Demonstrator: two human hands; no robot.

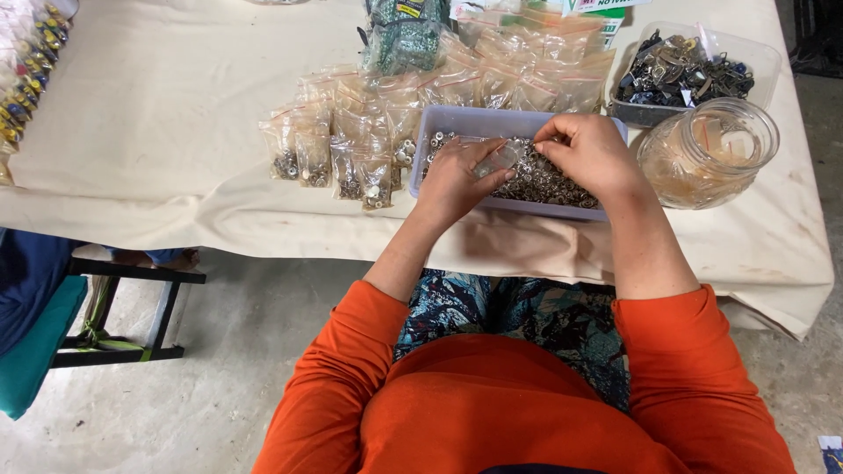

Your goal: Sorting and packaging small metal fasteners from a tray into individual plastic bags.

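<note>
My left hand (457, 180) holds a small clear plastic bag (502, 158) over a pale lilac tray (457, 118) filled with small silver metal pieces (549, 183). My right hand (590, 151) is beside it over the tray, fingertips pinched together at the bag's mouth; whether small pieces are between them is too small to tell. Both forearms reach out from orange sleeves.
Several filled clear bags (351, 158) lie left of and behind the tray on a cream cloth-covered table (158, 132). A clear jar (707, 154) and a clear tub of dark metal parts (685, 70) stand at right. A black stool frame (132, 316) stands at lower left.
</note>
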